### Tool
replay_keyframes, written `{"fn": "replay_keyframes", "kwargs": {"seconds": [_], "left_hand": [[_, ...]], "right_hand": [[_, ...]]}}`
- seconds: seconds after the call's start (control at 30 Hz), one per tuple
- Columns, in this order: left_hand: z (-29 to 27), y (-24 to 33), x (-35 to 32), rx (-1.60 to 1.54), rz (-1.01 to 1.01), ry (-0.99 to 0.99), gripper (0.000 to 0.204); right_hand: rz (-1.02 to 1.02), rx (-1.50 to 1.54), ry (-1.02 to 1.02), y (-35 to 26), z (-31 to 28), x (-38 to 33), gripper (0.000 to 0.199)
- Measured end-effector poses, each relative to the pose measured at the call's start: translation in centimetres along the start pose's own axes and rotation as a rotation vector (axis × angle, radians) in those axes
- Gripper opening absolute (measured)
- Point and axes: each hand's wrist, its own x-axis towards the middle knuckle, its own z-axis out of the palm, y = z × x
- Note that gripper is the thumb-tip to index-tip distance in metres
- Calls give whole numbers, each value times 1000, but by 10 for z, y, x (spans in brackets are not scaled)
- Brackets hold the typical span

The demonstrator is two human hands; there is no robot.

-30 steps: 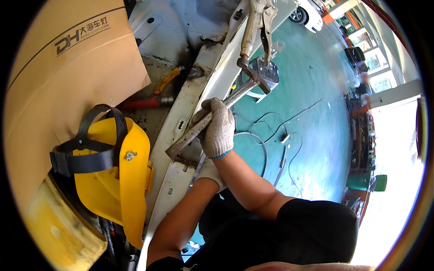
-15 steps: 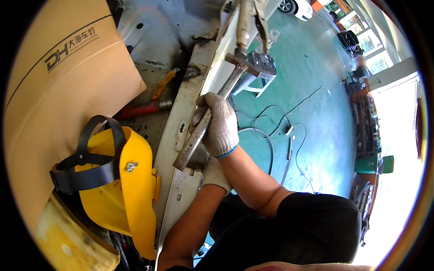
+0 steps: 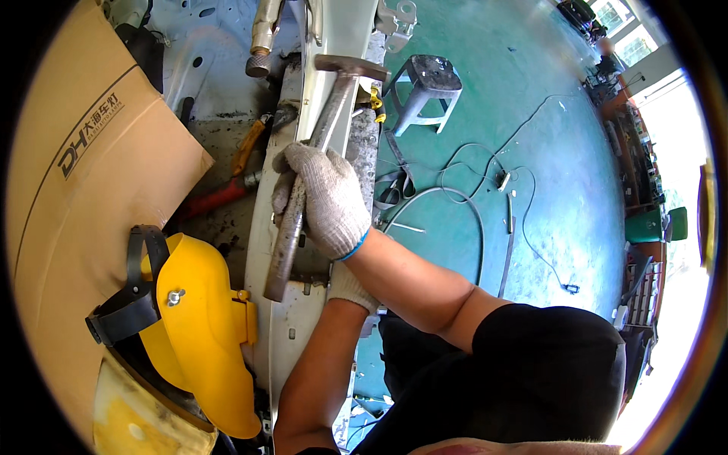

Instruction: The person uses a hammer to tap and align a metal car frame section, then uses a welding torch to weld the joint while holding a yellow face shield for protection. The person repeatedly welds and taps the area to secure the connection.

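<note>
My right hand [image 3: 332,201], in a pale knitted glove with a blue cuff, is wrapped round the handle of a worn metal hammer [image 3: 285,246]. The hammer head points away from me, over a long white metal sill [image 3: 282,322] of a car body. Below and behind my right wrist is my left hand [image 3: 350,288], also gloved. It is beside the sill, and its fingers are hidden by the right hand and forearm. Beyond the hammer, locking pliers [image 3: 265,34] with a knurled end screw stand at the sill's far end.
On the left lie a cardboard sheet [image 3: 114,174], a yellow welding mask [image 3: 201,326], a red-handled tool [image 3: 216,196] and an orange-handled tool [image 3: 246,148]. To the right, a stool [image 3: 428,87] stands on the green floor [image 3: 546,243], where cables and a hose [image 3: 480,227] trail.
The view has swung, so the sill runs more upright and the stool shows apart from the hammer head. My right hand keeps its grip; the hammer now stands more upright in view.
</note>
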Motion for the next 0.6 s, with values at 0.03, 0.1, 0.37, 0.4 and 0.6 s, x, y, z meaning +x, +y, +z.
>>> {"fn": "replay_keyframes", "kwargs": {"seconds": [0.03,0.1,0.37,0.4,0.6], "left_hand": [[0,1,2,6,-3,8,34],[0,4,5,18,-9,26,34],[1,14,12,49,-12,54,33],[0,14,13,50,-13,52,33],[3,22,15,48,-10,56,33]], "right_hand": [[-17,26,29,3,5,0,33],[-9,24,12,6,6,0,33],[71,1,-14,-1,-5,-2,32],[124,3,-50,-1,-5,-1,31],[127,40,2,9,-14,-5,30]]}}
